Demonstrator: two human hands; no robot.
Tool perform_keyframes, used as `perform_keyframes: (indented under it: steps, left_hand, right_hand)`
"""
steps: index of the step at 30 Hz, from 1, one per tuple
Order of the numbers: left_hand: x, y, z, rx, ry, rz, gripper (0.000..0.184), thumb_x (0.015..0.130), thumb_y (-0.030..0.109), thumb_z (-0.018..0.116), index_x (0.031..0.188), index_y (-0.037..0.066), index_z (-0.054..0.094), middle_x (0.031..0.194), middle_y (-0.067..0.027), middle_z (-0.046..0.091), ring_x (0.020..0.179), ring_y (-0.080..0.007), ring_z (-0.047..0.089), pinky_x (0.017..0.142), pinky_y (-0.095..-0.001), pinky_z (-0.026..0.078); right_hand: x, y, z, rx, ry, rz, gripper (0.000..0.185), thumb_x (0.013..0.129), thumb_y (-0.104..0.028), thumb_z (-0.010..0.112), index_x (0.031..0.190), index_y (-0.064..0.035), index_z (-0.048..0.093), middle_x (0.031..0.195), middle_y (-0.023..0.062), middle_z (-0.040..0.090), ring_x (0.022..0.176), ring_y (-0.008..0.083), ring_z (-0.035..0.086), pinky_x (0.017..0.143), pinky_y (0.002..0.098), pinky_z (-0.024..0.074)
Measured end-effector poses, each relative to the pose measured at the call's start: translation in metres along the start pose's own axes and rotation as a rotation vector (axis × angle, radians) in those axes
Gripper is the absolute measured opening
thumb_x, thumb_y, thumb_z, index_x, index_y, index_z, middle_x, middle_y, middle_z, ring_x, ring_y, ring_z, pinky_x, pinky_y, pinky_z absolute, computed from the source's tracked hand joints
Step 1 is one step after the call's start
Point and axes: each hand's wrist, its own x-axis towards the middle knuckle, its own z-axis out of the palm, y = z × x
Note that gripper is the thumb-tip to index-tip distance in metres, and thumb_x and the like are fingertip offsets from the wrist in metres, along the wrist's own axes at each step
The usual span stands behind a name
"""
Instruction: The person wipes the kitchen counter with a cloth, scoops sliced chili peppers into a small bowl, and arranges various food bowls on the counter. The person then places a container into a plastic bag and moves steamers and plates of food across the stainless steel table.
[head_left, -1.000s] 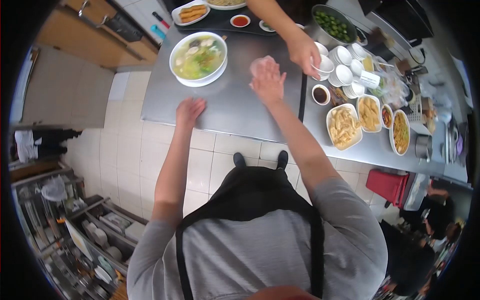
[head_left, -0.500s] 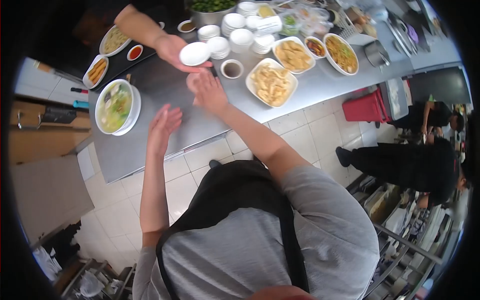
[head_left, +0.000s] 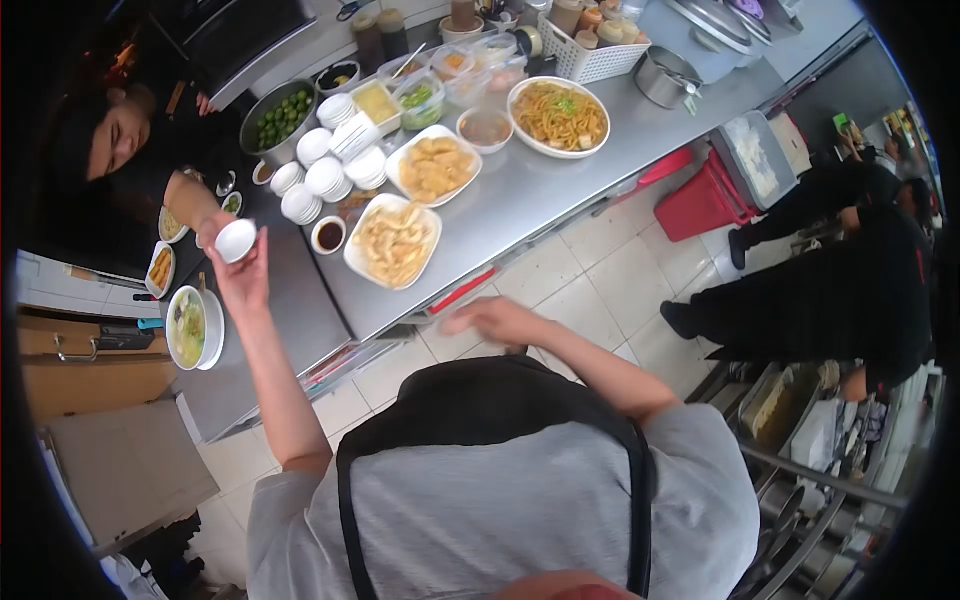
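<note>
My left hand point(head_left: 243, 285) reaches over the counter's left part, fingers round a small white bowl point(head_left: 236, 240). A co-worker's hand point(head_left: 207, 228) is at the far side of the same bowl. My right hand point(head_left: 492, 320) hangs in the air in front of the counter edge, near my apron; its fingers are smeared by motion. Left of my left hand stands a large white bowl of soup point(head_left: 188, 325). To the right are a small cup of dark sauce point(head_left: 328, 235) and a square white bowl of pale fried strips point(head_left: 393, 242).
Stacked white cups point(head_left: 327, 178), a bowl of golden fried pieces point(head_left: 435, 168), a noodle bowl point(head_left: 558, 117) and a pot of green limes point(head_left: 283, 125) stand on the steel counter point(head_left: 510, 190). A red bin point(head_left: 690, 200) is at the right, near other people in dark clothes.
My view has swung right. My left hand has reached forward to the small white bowl in the co-worker's hand. My right hand has drawn back from the counter toward my body.
</note>
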Motion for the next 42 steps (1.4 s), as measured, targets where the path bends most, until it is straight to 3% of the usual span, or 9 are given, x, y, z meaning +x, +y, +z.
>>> perform_keyframes:
  steps: [3,6,8,17,23,24,27,37,42]
  left_hand:
    - [0.011,0.002,-0.020,0.005,0.060,0.033,0.048,0.080,-0.001,0.046,0.124,-0.002,0.028,0.124,-0.0222,0.034,0.113,-0.0424,0.037,0.095,-0.0521,0.038]
    - [-0.010,-0.006,0.002,0.189,0.100,0.096,0.059,0.072,-0.014,0.037,0.128,0.000,0.023,0.127,-0.0231,0.030,0.114,-0.0486,0.032,0.093,-0.0481,0.041]
    - [-0.032,-0.016,0.029,0.321,0.184,0.157,0.064,0.070,-0.018,0.032,0.130,0.004,0.022,0.128,-0.0229,0.026,0.114,-0.0501,0.031,0.093,-0.0459,0.043]
    - [-0.051,0.003,-0.010,0.378,0.160,0.211,0.066,0.071,-0.020,0.033,0.130,0.006,0.026,0.131,-0.0181,0.029,0.118,-0.0464,0.028,0.102,-0.0511,0.029]
    - [-0.081,-0.007,-0.012,0.234,0.348,0.160,0.058,0.073,-0.018,0.031,0.129,-0.007,0.018,0.131,-0.0248,0.026,0.119,-0.0471,0.025,0.102,-0.0486,0.030]
    - [-0.080,-0.012,-0.025,0.193,0.350,0.098,0.056,0.074,-0.018,0.030,0.128,-0.010,0.017,0.130,-0.0272,0.025,0.120,-0.0471,0.023,0.102,-0.0478,0.030]
    - [-0.078,-0.036,-0.022,0.060,0.377,-0.072,0.052,0.075,-0.017,0.028,0.125,-0.014,0.016,0.130,-0.0309,0.022,0.122,-0.0449,0.022,0.103,-0.0450,0.029]
    - [-0.006,-0.070,0.023,0.172,0.110,-0.170,0.052,0.074,-0.016,0.034,0.124,-0.015,0.019,0.127,-0.0321,0.027,0.122,-0.0378,0.029,0.105,-0.0411,0.028]
    - [0.015,-0.080,0.027,0.228,0.059,-0.198,0.054,0.074,-0.015,0.035,0.125,-0.013,0.019,0.128,-0.0306,0.028,0.122,-0.0370,0.030,0.104,-0.0395,0.028]
  right_hand:
    - [-0.053,0.027,-0.087,-0.062,0.282,0.063,0.029,0.082,-0.004,0.043,0.107,-0.0080,0.058,0.103,0.0096,0.058,0.053,0.0147,0.057,0.037,0.0270,0.0449]
    - [-0.056,0.032,-0.147,-0.052,0.350,0.297,0.028,0.082,-0.004,0.045,0.106,-0.0062,0.057,0.104,0.0132,0.057,0.061,0.0202,0.058,0.050,0.0302,0.0491]
    - [-0.035,0.051,-0.161,-0.211,0.662,0.063,0.033,0.078,0.001,0.044,0.109,-0.0061,0.054,0.111,0.0170,0.053,0.107,0.0310,0.049,0.090,0.0361,0.0384]
    - [0.063,0.131,-0.123,-0.872,0.623,-0.388,0.020,0.081,-0.010,0.043,0.098,-0.0051,0.050,0.095,0.0126,0.053,0.093,0.0301,0.048,0.086,0.0371,0.0367]
    - [-0.039,0.209,-0.245,-0.041,0.801,0.218,0.034,0.085,0.001,0.038,0.116,-0.0062,0.049,0.110,0.0118,0.054,0.104,0.0221,0.049,0.089,0.0354,0.0367]
    - [-0.058,0.224,-0.259,-0.364,1.047,0.025,0.031,0.084,-0.001,0.042,0.113,-0.0047,0.051,0.102,0.0108,0.057,0.084,0.0199,0.057,0.075,0.0346,0.0450]
    - [-0.102,0.231,-0.299,-0.462,1.222,0.638,0.024,0.081,-0.001,0.045,0.101,-0.0039,0.059,0.095,0.0150,0.058,0.082,0.0264,0.059,0.073,0.0342,0.0465]
    - [0.065,0.111,-0.201,-0.950,0.519,-0.177,0.035,0.065,0.000,0.051,0.097,-0.0099,0.061,0.107,0.0044,0.055,0.103,0.0242,0.048,0.083,0.0342,0.0390]
    - [0.095,0.100,-0.200,-1.258,0.349,0.049,0.027,0.069,-0.008,0.051,0.095,-0.0114,0.059,0.101,0.0030,0.056,0.096,0.0206,0.049,0.077,0.0322,0.0411]
